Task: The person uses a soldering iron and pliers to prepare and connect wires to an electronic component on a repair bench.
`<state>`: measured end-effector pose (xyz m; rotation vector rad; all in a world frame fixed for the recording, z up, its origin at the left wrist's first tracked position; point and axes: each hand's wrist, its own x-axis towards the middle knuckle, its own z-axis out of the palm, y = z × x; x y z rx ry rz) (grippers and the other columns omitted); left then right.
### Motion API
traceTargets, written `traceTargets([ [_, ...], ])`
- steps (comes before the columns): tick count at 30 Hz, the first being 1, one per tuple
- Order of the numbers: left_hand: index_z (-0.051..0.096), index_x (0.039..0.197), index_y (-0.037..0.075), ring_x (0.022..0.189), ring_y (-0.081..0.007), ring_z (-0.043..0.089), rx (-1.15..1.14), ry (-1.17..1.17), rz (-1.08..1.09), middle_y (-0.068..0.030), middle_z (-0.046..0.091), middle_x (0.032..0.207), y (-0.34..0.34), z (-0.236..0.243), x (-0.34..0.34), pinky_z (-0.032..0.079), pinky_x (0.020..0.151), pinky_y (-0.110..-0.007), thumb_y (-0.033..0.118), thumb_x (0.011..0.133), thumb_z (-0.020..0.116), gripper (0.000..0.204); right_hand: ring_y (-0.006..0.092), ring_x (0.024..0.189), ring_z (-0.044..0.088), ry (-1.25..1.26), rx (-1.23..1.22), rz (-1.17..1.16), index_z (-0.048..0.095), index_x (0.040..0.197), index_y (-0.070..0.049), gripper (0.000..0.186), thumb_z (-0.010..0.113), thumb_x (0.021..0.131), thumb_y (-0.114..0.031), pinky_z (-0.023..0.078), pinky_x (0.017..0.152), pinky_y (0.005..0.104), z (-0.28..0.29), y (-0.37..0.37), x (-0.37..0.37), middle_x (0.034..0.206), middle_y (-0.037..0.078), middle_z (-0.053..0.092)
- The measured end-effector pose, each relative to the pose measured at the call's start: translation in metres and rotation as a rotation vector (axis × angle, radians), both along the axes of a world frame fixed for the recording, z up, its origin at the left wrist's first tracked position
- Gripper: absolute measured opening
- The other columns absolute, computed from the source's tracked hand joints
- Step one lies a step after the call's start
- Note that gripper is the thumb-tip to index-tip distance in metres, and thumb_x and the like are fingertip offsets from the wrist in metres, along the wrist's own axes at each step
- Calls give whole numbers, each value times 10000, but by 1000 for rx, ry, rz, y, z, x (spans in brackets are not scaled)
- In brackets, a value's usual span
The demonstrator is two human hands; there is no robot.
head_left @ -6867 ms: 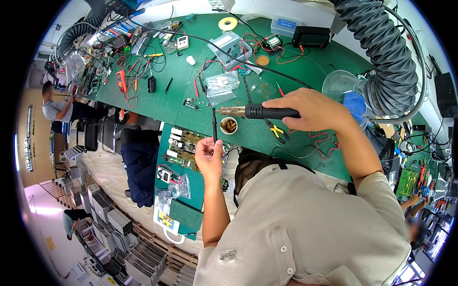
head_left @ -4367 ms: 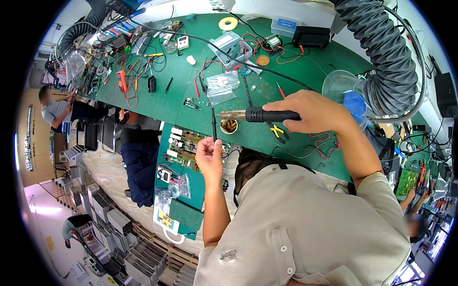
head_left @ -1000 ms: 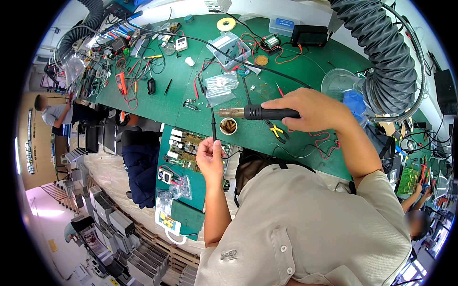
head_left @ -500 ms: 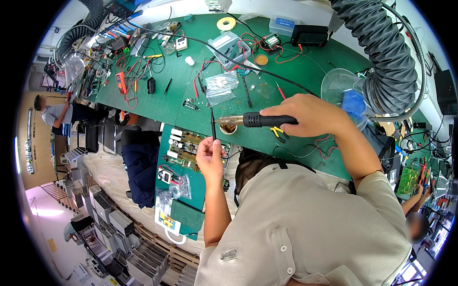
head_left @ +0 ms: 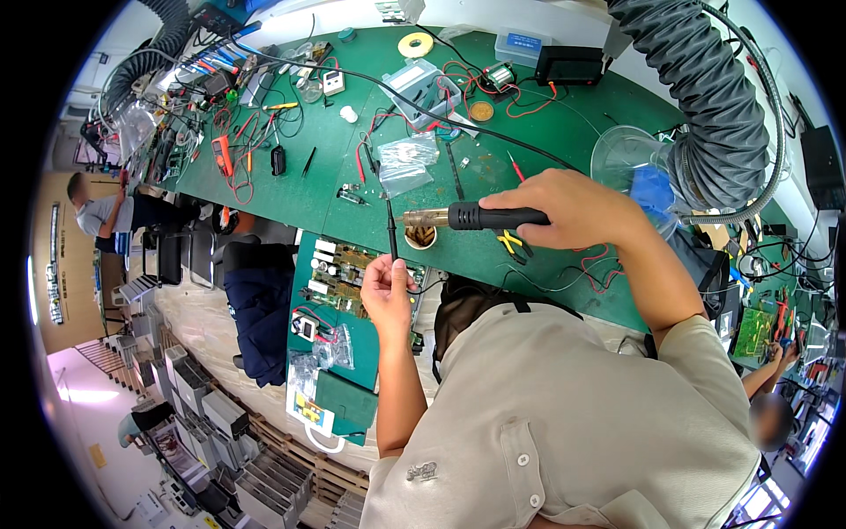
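My right hand [head_left: 568,210] is closed round the black handle of a hot-air gun [head_left: 467,217], whose metal nozzle points left. Between the fingers of my left hand [head_left: 386,286], a slim black test probe [head_left: 393,236] stands roughly upright, its thin tip toward the far side of the table. The nozzle's end is right beside the probe's upper part; whether they touch I cannot tell. Below the nozzle is a small cup [head_left: 423,249] with brownish contents. Pliers with yellow and black handles [head_left: 513,249] lie under the right wrist's near side.
Clear plastic bags [head_left: 407,163] and a plastic box [head_left: 421,93] lie on the green table [head_left: 308,198]. A ribbed exhaust hose [head_left: 714,106] hangs at right. Circuit boards [head_left: 339,278] rest left of my left hand. A black cable crosses the table. Other people are at far left and right.
The hot-air gun's nozzle has shifted slightly up and away from me, and more of the cup shows beneath it. The left hand and the probe have hardly moved.
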<state>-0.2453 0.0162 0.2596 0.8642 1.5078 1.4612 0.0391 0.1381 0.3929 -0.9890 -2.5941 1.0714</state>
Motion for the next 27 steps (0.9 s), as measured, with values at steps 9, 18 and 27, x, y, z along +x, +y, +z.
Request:
traceTargets([
  [9, 562, 1023, -24, 592, -58, 537, -5, -3, -2, -20, 593, 759, 0, 0, 1, 471, 515, -209, 58, 942, 600, 121, 302, 596, 594, 8, 1, -8, 635, 1228, -134, 504, 585, 727, -120, 460, 571, 414, 0, 1, 1, 667, 127, 609],
  [18, 563, 1018, -29, 603, -66, 524, -28, 4, 2, -18, 572, 742, 0, 4, 4, 463, 550, -204, 85, 947, 603, 140, 309, 633, 600, 5, -13, -7, 629, 1235, -120, 520, 595, 716, -112, 453, 576, 404, 3, 3, 2, 700, 126, 616],
  [27, 566, 1009, -29, 603, -62, 523, -35, 3, -2, -15, 571, 738, -1, 6, 4, 462, 551, -203, 80, 945, 603, 132, 310, 586, 575, 32, 16, -19, 636, 1218, -104, 494, 588, 729, -148, 444, 566, 412, 5, 6, 2, 665, 138, 597],
])
